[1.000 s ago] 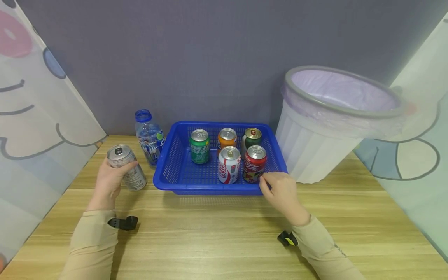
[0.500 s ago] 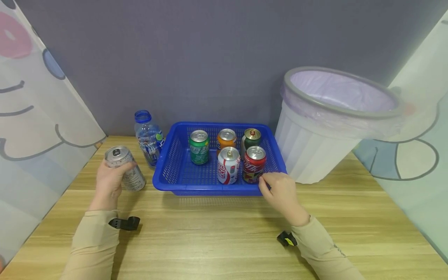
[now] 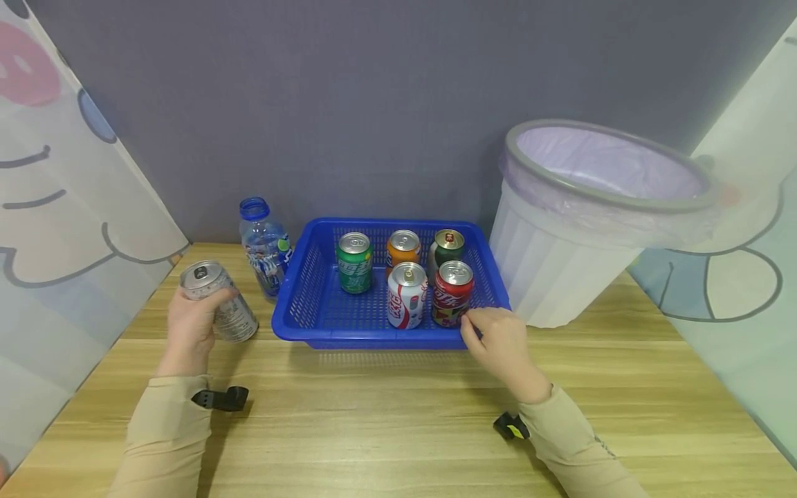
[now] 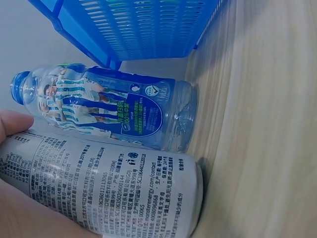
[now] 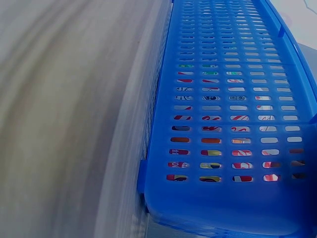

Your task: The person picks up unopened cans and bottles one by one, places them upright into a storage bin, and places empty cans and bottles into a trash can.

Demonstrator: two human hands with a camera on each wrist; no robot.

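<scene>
My left hand grips a tall silver-white drink can, which leans to the left with its base at or close to the table. Small printed text covers the can's side in the left wrist view. Just beyond it stands a clear plastic bottle with a blue neck and no cap. My right hand holds the front right rim of a blue plastic basket; its fingertips are partly hidden. In the basket, a red can is nearest to that hand, beside a white-and-red can.
A green can, an orange can and a dark green can with a gold top also stand in the basket. Right of it is a white bin lined with a purple bag. A grey wall closes off the back.
The top of the silver-white can has tipped a little further left in my left hand, while its base stays about where it was. My right hand and the basket keep their places.
</scene>
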